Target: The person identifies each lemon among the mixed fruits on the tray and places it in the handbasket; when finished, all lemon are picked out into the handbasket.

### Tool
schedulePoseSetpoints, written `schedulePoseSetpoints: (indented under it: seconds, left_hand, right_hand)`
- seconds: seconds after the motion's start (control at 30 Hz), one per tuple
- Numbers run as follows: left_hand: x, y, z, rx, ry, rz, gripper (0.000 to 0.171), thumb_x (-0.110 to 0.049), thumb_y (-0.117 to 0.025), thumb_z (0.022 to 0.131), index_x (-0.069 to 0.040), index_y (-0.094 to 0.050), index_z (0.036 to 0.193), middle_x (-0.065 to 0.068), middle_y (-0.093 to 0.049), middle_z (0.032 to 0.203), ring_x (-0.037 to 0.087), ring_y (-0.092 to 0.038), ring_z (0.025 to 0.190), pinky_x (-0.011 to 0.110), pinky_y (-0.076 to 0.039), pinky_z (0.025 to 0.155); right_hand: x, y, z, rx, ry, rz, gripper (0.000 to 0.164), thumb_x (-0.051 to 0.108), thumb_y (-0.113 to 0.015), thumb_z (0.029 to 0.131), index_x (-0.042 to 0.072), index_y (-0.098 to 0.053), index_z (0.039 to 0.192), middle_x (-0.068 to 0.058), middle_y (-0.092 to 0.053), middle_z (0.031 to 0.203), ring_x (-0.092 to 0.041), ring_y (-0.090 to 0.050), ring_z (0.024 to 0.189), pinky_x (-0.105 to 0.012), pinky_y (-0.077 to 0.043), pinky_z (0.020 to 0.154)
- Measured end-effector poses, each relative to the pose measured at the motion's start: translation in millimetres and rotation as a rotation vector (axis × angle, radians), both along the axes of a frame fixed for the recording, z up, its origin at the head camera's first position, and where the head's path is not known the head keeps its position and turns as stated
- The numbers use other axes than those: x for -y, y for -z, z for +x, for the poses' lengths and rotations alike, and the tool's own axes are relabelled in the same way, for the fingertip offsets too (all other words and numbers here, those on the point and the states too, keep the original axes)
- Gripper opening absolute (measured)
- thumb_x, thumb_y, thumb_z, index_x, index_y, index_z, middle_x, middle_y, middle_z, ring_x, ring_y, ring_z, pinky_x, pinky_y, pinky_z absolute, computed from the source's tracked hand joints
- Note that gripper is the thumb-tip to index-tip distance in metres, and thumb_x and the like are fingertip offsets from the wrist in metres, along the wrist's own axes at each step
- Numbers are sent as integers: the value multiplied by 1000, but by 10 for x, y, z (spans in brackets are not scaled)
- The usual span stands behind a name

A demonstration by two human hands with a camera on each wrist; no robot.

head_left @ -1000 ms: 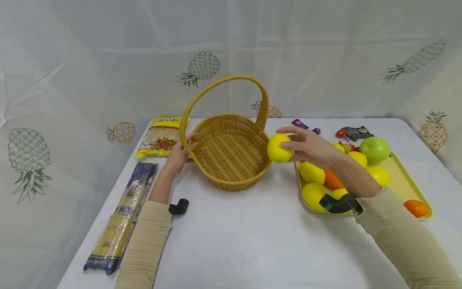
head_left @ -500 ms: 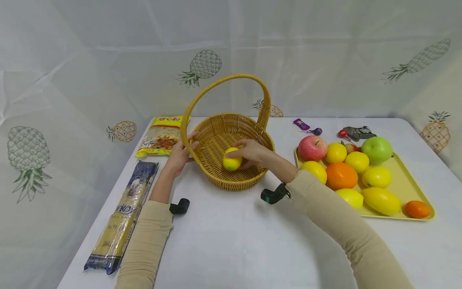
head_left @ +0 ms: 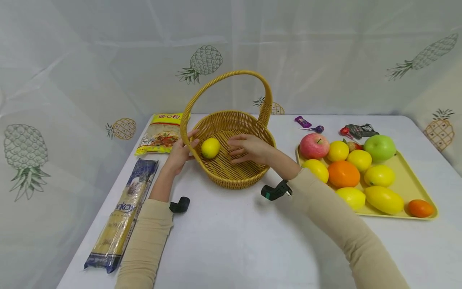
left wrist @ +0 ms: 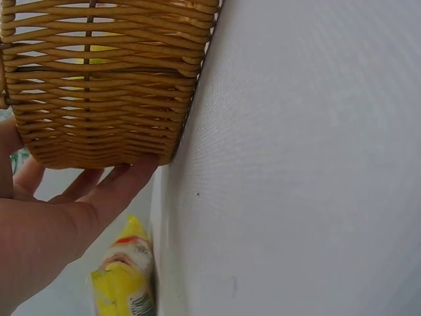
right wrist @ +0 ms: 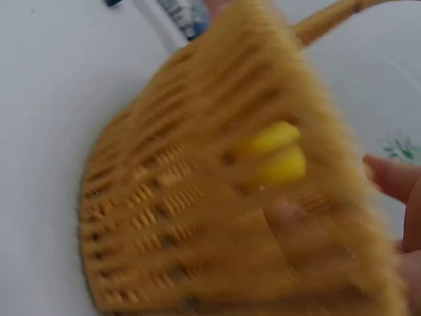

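A tan wicker basket (head_left: 236, 182) with a tall arched handle (head_left: 231, 76) stands at the middle back of the table. Inside it, near the left wall, lies a lemon (head_left: 211, 148). At the basket's left rim my left hand (head_left: 178, 154) holds the wall; in the left wrist view the fingers of this hand (left wrist: 59, 220) lie against the outside of the weave. My right hand (head_left: 252, 149) is over the inside of the basket, fingers spread and apart from the lemon. The right wrist view is blurred and shows the lemon (right wrist: 276, 155) through the weave.
A yellow tray (head_left: 408, 170) of fruit stands on the right, with an apple (head_left: 314, 146), an orange (head_left: 343, 174) and several lemons. Behind it lie sweets, including a lollipop (head_left: 318, 129). On the left are a yellow food packet (head_left: 160, 134) and a long pasta packet (head_left: 124, 212).
My right hand has carried the lemon from beside the tray into the basket and let it go. The lemon now lies further left. My left hand has stayed at the rim.
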State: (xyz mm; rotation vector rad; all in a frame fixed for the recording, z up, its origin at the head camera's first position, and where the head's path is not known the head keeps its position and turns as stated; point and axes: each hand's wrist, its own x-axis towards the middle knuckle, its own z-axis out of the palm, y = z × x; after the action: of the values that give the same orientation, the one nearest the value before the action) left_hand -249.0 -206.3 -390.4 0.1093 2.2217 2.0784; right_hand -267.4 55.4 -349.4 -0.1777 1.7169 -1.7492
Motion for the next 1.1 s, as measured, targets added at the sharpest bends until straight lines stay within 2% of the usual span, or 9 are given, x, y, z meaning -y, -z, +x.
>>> schedulePoseSetpoints:
  seconds: [0.17, 0.3, 0.4, 0.5, 0.67, 0.77, 0.83, 1.0, 1.1]
  left_hand:
    - [-11, -8, 12, 13, 4, 14, 49, -18, -48, 104, -11, -36, 151, 12, -29, 154, 35, -38, 133, 57, -42, 98]
    - [-16, -13, 14, 9, 0, 16, 49, -20, -49, 103, -12, -38, 150, 11, -30, 154, 36, -39, 132, 58, -42, 98]
    - [-9, -19, 10, 3, -3, 9, 49, -21, -49, 103, -12, -37, 150, 11, -29, 154, 35, -38, 133, 58, -41, 98]
    - [-6, -22, 9, 5, 2, 11, 49, -21, -48, 103, -13, -37, 151, 12, -30, 153, 36, -38, 133, 58, -41, 98]
    - [-8, -29, 16, 14, 5, 23, 49, -19, -47, 104, -12, -36, 151, 13, -31, 152, 38, -39, 131, 57, -41, 99]
    - [-8, -34, 19, 18, 4, 26, 49, -19, -47, 104, -12, -35, 151, 13, -31, 152, 38, -39, 132, 57, -41, 99]
    - [-8, -35, 19, 20, 5, 27, 50, -19, -47, 104, -12, -35, 151, 13, -31, 152, 38, -39, 132, 57, -40, 99]
    - [-10, -34, 19, 19, 2, 28, 50, -20, -48, 104, -13, -36, 151, 12, -31, 152, 38, -38, 132, 57, -40, 100]
    - [-10, -30, 19, 18, 3, 31, 50, -20, -48, 104, -13, -36, 151, 13, -31, 152, 38, -38, 132, 58, -40, 100]
  right_hand:
    - [-444, -152, 48, -42, -118, -55, 47, 19, -45, 104, -1, -32, 145, -31, -36, 141, -45, -39, 129, -57, -36, 103]
    - [-951, -302, 110, -137, -179, -45, 45, 24, -45, 104, 4, -35, 144, -26, -42, 137, -38, -46, 123, -52, -43, 99]
    - [-1378, -393, 150, -203, -203, -85, 37, 23, -42, 105, 11, -41, 140, -17, -52, 130, -29, -53, 118, -45, -48, 96]
    - [-1816, -438, 196, -255, -236, -180, 33, 16, -33, 107, 16, -46, 137, -9, -57, 126, -24, -57, 115, -40, -49, 94]
    - [-2528, -411, 277, -347, -268, -273, 44, 6, -19, 106, 14, -41, 143, -5, -55, 133, -19, -56, 118, -35, -49, 94]
    - [-2937, -330, 317, -345, -240, -295, 46, 4, -15, 105, 12, -38, 144, -5, -53, 136, -19, -56, 120, -35, -50, 93]
    - [-3194, -257, 349, -337, -196, -268, 46, 4, -14, 106, 12, -37, 144, -4, -53, 136, -18, -56, 119, -35, -51, 91]
    - [-3728, -46, 465, -337, -6, -28, 44, 9, -19, 107, 24, -43, 141, 6, -58, 129, -11, -59, 111, -32, -55, 81]
    - [-3942, 46, 528, -324, 69, 81, 42, 11, -22, 107, 29, -47, 136, 12, -60, 124, -6, -60, 107, -30, -56, 76]
